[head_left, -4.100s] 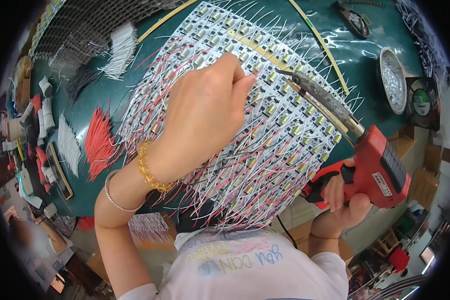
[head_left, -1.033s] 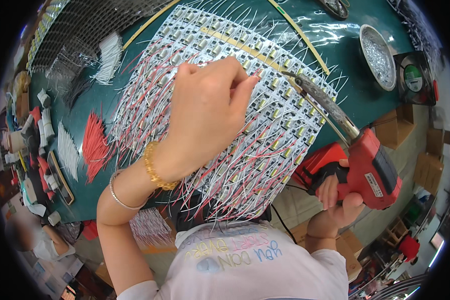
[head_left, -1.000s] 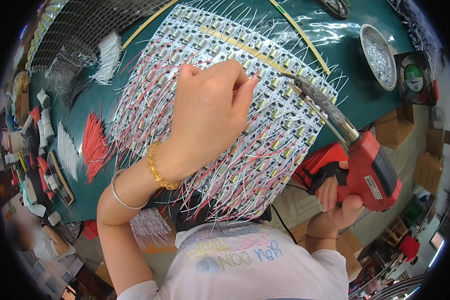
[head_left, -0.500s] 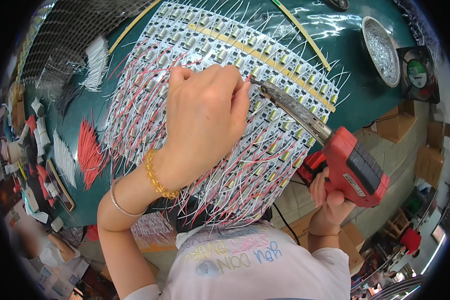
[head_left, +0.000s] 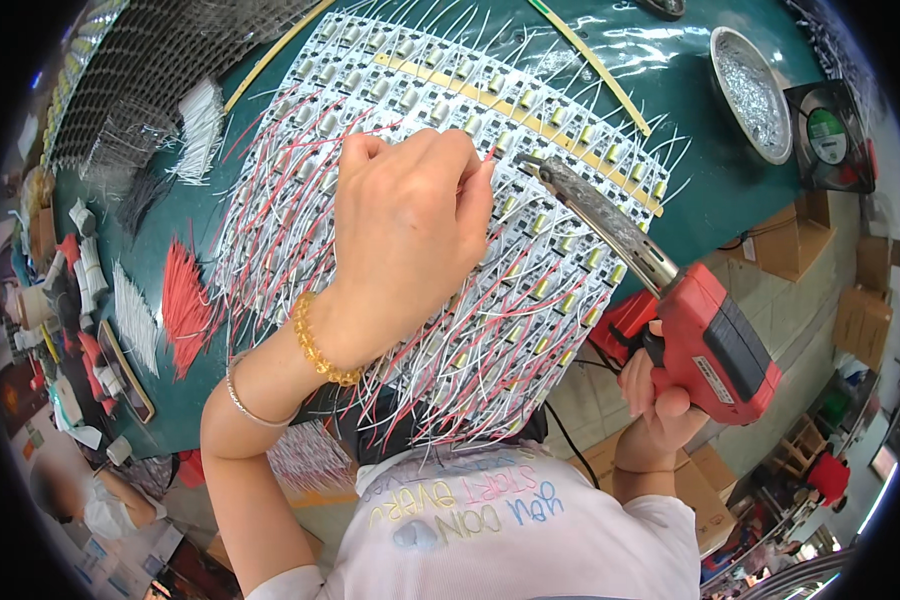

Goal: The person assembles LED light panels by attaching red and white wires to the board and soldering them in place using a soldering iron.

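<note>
A large panel of white circuit boards (head_left: pixel 410 98) lies on the green tabletop, its many small components trailing red and white wires. Over the panel's middle, my left hand (head_left: pixel 410 205) is closed in a pinch on a red wire (head_left: pixel 488 155), whose short end pokes out at the fingertips. Wrapped around the handle of a red-and-black soldering gun (head_left: pixel 715 340) is my right hand (head_left: pixel 660 395). The gun's metal barrel reaches up and left over the panel, and its dark tip sits just right of the pinched wire, with a small gap between them.
Bundles of red wires (head_left: pixel 185 310) and white wires (head_left: pixel 135 318) lie left of the panel. At the right stand a metal bowl (head_left: pixel 785 140) of silvery bits and a small black fan (head_left: pixel 828 135). Yellow strips (head_left: pixel 595 68) border the panel. Cardboard boxes (head_left: pixel 790 245) sit beyond the table edge.
The soldering gun's tip has drawn back slightly to the right, away from the pinched red wire. My left hand keeps its pinch in nearly the same place.
</note>
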Demonstrator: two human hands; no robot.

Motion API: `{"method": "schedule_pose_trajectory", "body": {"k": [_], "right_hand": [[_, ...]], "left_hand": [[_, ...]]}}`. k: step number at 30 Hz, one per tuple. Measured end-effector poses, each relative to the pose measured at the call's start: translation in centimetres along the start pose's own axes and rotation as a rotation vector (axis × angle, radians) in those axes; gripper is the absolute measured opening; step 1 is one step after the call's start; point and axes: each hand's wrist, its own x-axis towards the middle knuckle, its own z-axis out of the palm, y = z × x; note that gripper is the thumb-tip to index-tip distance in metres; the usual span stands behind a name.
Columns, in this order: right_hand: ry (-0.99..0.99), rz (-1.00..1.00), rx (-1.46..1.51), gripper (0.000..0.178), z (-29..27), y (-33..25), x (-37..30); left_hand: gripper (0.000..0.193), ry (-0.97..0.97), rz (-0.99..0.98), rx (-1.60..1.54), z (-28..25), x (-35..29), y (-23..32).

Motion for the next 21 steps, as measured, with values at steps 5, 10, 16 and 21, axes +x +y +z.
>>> {"method": "schedule_pose_trajectory", "body": {"k": [5,10,16,21], "right_hand": [[0.018,-0.043,0.06,0.078,0.3,-0.8,0.1],[0.016,-0.036,0.04,0.08,-0.1,-1.4,0.1],[0.097,-0.092,0.016,0.08,0.7,-0.8,-0.4],[0.101,-0.009,0.086,0.064,0.6,-1.0,-0.4]], "left_hand": [[0.017,0.145,0.106,0.074,-1.6,0.6,-0.1],[0.018,-0.046,-0.073,-0.172,-1.6,0.2,2.1],[0.017,-0.146,-0.161,-0.188,-0.1,-0.1,1.3],[0.018,-0.212,-0.254,-0.267,-0.4,0.5,1.2]]}}
